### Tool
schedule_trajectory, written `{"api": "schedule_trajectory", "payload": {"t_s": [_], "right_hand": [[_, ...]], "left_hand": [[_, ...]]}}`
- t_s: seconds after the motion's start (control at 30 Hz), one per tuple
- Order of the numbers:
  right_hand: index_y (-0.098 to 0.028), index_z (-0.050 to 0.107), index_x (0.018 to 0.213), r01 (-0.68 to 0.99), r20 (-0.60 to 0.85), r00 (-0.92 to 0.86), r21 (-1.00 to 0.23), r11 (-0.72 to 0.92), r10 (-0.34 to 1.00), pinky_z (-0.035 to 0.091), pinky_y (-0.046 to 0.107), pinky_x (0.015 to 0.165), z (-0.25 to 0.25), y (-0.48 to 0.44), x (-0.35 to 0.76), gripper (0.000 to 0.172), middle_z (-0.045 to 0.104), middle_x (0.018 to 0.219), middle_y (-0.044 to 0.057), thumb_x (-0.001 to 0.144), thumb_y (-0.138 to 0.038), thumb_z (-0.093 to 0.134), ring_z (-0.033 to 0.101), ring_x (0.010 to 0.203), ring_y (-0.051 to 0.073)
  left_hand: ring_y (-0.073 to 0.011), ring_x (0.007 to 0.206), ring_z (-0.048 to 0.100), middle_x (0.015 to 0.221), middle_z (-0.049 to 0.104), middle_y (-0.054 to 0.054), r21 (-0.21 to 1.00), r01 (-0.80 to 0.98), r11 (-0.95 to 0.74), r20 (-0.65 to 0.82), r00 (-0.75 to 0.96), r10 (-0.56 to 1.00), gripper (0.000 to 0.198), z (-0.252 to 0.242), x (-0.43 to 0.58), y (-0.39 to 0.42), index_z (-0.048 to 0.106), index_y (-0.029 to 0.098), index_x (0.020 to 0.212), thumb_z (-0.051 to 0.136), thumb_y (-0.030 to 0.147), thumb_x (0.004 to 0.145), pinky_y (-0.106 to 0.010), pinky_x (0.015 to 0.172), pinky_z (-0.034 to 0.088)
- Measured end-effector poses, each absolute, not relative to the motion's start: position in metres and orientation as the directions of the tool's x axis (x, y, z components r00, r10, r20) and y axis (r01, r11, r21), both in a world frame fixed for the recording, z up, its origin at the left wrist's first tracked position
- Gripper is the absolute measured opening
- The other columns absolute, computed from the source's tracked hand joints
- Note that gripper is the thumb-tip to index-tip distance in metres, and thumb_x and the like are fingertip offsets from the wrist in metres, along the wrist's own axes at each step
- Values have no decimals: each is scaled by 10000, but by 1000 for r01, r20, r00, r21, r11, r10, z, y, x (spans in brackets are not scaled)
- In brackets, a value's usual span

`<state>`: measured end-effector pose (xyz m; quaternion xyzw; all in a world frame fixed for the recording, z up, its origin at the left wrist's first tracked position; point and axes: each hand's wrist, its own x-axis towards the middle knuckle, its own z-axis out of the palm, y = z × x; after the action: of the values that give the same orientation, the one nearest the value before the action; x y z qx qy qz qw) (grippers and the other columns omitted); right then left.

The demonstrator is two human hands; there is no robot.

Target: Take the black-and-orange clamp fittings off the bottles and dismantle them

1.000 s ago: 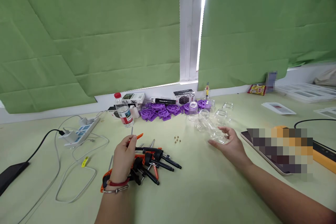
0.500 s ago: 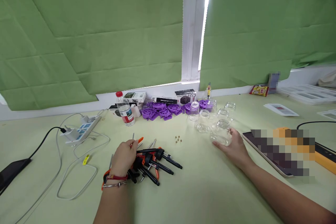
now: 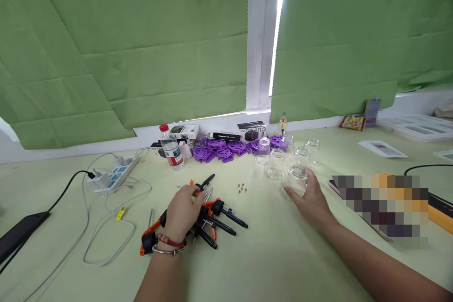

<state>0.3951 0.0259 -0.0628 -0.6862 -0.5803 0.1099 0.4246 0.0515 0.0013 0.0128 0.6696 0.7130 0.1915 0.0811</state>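
Observation:
At the right, my right hand (image 3: 313, 200) is closed around a clear glass jar (image 3: 293, 188) with a threaded neck, its thumb on the near side. The jar's lower edge is at table level. My left hand (image 3: 182, 212) is closed with its fingertips on a black-and-orange tool (image 3: 208, 181), whose dark shaft shows beyond the fingers. Under and beside that hand lies a pile of similar black-and-orange tools (image 3: 221, 222) with metal rods; the hand hides part of it. More clear glass jars (image 3: 277, 155) stand behind the held one. Several tiny brown pieces (image 3: 242, 188) lie between the hands.
Purple plastic parts (image 3: 225, 148), small boxes (image 3: 252, 130) and a red-capped water bottle (image 3: 173, 151) line the back. At left are a power strip (image 3: 122, 172), loose cables (image 3: 106, 264) and a black device (image 3: 24, 229). A snack packet (image 3: 353, 122) and white trays (image 3: 410, 127) are at right.
My left hand has shifted right and up over the pile, and a black shaft now shows past its fingers. My right hand stays on the jar, which looks tilted slightly differently.

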Motion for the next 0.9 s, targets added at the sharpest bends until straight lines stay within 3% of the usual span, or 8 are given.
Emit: {"api": "schedule_trajectory", "payload": {"t_s": [0.1,0.2,0.37,0.5,0.6,0.73,0.83,0.9], "right_hand": [[-193,175,1421,677,320,322,-736,20,891,428,454,884,-64,27,400,885,393,1365,163,725,-590,549,467,1163,336],[-191,175,1416,675,358,333,-737,45,873,423,466,886,-65,29,405,909,372,1378,169,707,-598,572,449,1174,339],[-156,186,1405,787,590,310,-599,146,746,270,539,1030,-53,24,402,904,279,1425,192,715,-564,603,267,1308,364],[-192,249,1377,836,767,121,-421,351,630,207,560,1070,-31,9,379,725,238,1450,164,787,-444,588,210,1344,343],[-241,406,1284,756,721,-107,-389,527,684,266,552,1054,-20,1,350,492,320,1419,117,831,-362,553,263,1324,317],[-234,544,1162,573,482,-355,-564,594,801,384,462,997,-23,8,303,321,454,1319,110,875,-363,480,405,1233,260],[-193,584,1096,472,345,-344,-740,479,873,463,401,872,-31,23,272,327,553,1158,119,879,-396,447,550,1009,221],[-178,615,1016,407,273,-294,-831,379,916,469,363,792,-33,34,256,347,602,998,90,878,-435,428,568,846,188]], "left_hand": [[-251,825,600,883,657,-87,412,909,-63,-12,75,997,418,8,60,-2,638,208,881,462,571,775,-312,678,424],[-302,952,580,970,654,-111,400,913,-77,-73,116,991,518,1,59,-3,625,206,1029,579,588,683,-343,743,423],[-301,1010,571,1053,653,-109,426,900,-96,-66,137,988,442,-2,53,-2,596,223,1121,553,460,752,-376,817,413],[-286,1013,580,1030,672,-99,523,847,-96,-17,124,992,412,-2,51,-2,589,212,1132,519,424,786,-385,853,417],[-286,1049,571,1094,655,-106,625,772,-113,52,103,993,437,-5,49,0,590,212,1142,549,437,769,-386,869,427],[-275,1005,594,1091,655,-98,665,731,-153,118,99,988,427,-8,47,2,616,209,1115,577,426,749,-381,848,453],[-250,891,633,1020,678,-85,691,704,-162,131,98,987,399,-7,46,2,633,189,1092,569,388,752,-364,791,484],[-228,816,646,1021,678,-82,739,658,-147,117,90,989,410,-5,46,1,627,179,1111,564,371,754,-348,733,506]]}}
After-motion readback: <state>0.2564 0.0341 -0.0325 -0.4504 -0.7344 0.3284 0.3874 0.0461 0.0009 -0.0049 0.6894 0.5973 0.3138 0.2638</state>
